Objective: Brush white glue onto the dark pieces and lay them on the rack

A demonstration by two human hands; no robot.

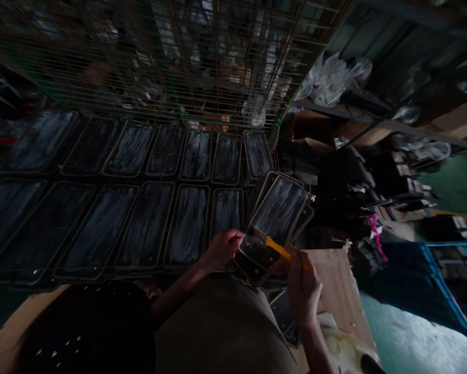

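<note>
My left hand grips the near edge of a dark rectangular panel smeared with whitish streaks; it lies on top of a small stack of like panels. My right hand is closed round a yellow-handled brush, whose tip rests on the panel's lower end. Both hands work just in front of my body.
Two rows of several streaked panels lie spread out to the left and ahead. A wire cage rack stands behind them. Shelves with bags and boxes rise at right. A cardboard sheet lies beside my right hand.
</note>
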